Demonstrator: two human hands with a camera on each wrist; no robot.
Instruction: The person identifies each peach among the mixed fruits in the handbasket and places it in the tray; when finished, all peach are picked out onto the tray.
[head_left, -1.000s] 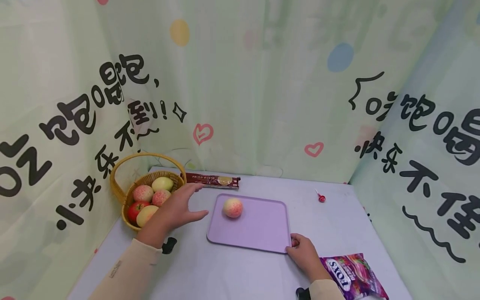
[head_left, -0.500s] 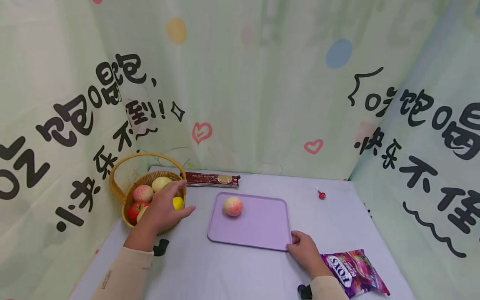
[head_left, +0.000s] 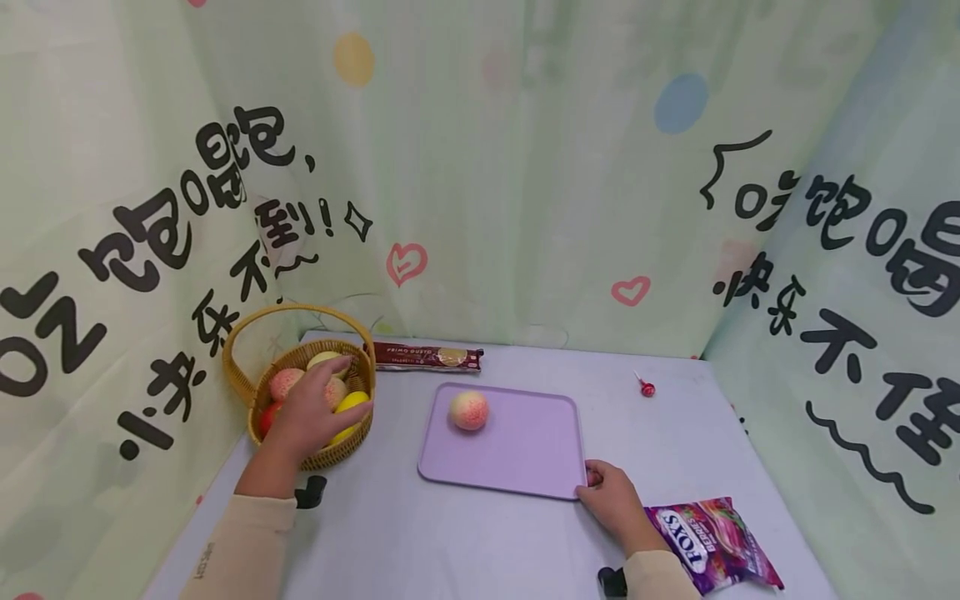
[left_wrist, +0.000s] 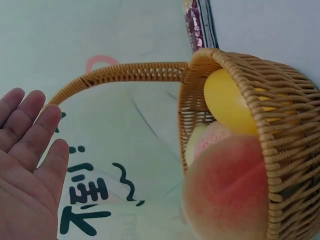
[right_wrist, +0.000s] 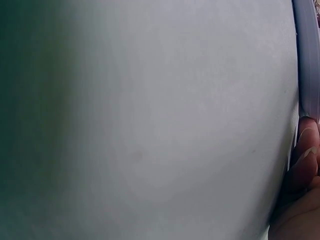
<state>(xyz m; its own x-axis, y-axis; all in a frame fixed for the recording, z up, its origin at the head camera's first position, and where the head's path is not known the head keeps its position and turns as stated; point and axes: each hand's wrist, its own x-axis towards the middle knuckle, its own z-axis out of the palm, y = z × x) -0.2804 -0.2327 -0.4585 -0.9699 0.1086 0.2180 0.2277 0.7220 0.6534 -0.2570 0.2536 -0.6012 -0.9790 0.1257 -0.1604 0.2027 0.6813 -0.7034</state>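
My left hand [head_left: 307,417] is over the wicker basket [head_left: 337,454] at the back left, thumb and fingers spread, nothing between them. In the left wrist view, the palm stays apart from a large peach [left_wrist: 225,190] and a yellow fruit, perhaps a lemon [left_wrist: 220,97], inside the basket. A red fruit [head_left: 268,418] partly shows behind my wrist; other fruit is hidden by the hand. My right hand [head_left: 617,507] pinches the near right corner of a lilac tray [head_left: 517,450]. One pink-and-cream peach [head_left: 469,411] sits toward the tray's far left.
Behind the tray lies a long dark-red packet [head_left: 431,357]. A red lollipop [head_left: 647,388] is on the white table [head_left: 450,542] at the back right. Beside my right wrist is a purple FOX'S candy bag [head_left: 716,543]. Printed curtains [head_left: 510,167] enclose the table's back and sides.
My left hand has moved left and slightly nearer me over the basket, uncovering more yellow fruit. The right hand keeps its grip on the tray, and the peach there has not moved.
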